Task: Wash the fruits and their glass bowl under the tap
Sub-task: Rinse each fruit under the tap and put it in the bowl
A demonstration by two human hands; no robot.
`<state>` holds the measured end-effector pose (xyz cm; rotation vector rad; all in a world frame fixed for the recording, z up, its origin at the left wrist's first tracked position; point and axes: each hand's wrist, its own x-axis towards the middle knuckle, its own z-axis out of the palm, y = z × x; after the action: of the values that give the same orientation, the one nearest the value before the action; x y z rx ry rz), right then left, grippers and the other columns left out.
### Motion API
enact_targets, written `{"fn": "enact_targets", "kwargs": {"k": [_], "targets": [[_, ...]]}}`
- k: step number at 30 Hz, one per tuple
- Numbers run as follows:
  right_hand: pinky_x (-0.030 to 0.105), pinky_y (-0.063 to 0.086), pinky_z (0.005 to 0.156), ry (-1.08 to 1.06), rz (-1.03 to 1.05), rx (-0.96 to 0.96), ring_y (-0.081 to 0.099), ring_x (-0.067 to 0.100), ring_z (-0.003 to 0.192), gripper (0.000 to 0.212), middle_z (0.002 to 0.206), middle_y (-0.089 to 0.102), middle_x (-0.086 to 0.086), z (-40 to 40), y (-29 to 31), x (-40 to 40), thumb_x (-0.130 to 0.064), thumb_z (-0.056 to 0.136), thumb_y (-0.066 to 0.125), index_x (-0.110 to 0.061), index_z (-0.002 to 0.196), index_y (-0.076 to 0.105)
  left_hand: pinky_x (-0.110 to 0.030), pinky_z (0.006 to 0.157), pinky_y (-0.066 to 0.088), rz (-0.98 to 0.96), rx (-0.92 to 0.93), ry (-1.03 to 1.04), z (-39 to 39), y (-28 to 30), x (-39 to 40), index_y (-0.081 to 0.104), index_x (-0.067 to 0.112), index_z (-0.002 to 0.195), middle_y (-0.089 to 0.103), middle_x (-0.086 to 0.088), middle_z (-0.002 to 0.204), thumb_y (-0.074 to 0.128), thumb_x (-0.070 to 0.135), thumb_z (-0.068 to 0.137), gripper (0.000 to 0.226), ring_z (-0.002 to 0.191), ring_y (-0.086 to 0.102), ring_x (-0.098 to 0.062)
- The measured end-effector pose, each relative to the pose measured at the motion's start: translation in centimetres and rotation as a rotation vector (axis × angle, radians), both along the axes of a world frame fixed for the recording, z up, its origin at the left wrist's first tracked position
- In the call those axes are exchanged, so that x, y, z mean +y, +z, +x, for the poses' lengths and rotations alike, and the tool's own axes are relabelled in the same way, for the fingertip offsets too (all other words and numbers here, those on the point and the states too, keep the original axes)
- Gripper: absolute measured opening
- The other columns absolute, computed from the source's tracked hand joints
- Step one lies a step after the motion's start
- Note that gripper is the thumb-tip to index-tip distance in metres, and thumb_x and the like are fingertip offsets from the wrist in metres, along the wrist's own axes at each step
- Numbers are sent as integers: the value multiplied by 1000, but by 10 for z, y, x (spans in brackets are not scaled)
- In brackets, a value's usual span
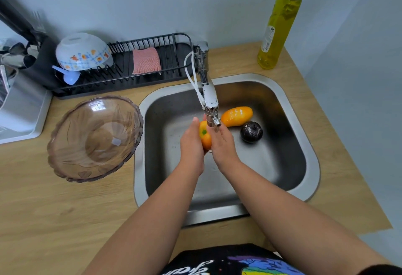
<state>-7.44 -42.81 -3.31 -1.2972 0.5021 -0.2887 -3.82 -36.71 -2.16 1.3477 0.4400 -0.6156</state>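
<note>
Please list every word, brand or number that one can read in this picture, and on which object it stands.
None can be read for certain.
Bottle label: print too small to read.
Black shirt: pale lettering, cut off and upside down, not legible.
Patterned bowl: only pictures, no words.

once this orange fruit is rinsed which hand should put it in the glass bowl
Left, probably. The glass bowl sits on the counter left of the sink, on the left hand's side; the right hand would cross over.

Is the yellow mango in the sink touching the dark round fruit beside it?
Apart. The head view shows a strip of bare steel between the yellow mango and the dark round fruit on the floor of the sink.
</note>
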Motion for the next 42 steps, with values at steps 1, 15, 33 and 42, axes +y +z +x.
{"fn": "enact_targets", "kwargs": {"k": [1, 15, 33, 42], "targets": [[15, 49, 79, -15, 6, 22, 62, 7, 99, 23, 101, 65, -13, 1, 2, 0, -17, 99, 49, -34, 99, 64, -42, 87, 57, 29, -79, 14, -3, -3, 1, 65, 19, 93, 70, -7, 100, 50, 48, 96, 33, 96, 68, -20], [46, 57, 85, -93, 351, 508, 67, 33, 97, 16, 107, 70, 16, 26, 8, -1, -32, 88, 59, -20, 92, 69, -37, 106, 46, 177, -704, -189, -18, -29, 29, 46, 44, 137, 46, 3, 147, 37, 44, 100, 38, 129, 50, -13], [44, 57, 79, 49, 391, 530, 65, 27, 91, 31, 99, 66, 7, -2, 32, 2, -46, 96, 41, -23, 89, 59, -24, 111, 37, 379, -1025, -350, -23, -36, 42, 48, 28, 140, 48, 6, 147, 36, 49, 99, 48, 136, 46, -12], [44, 50, 98, 278, 138, 346, 51, 25, 117, 38, 126, 47, 3, -19, 11, 11, -18, 95, 46, -26, 132, 43, -23, 90, 48, 396, -669, -385, -9, -20, 88, 53, 36, 136, 55, 6, 130, 44, 39, 103, 35, 117, 55, -15]]}}
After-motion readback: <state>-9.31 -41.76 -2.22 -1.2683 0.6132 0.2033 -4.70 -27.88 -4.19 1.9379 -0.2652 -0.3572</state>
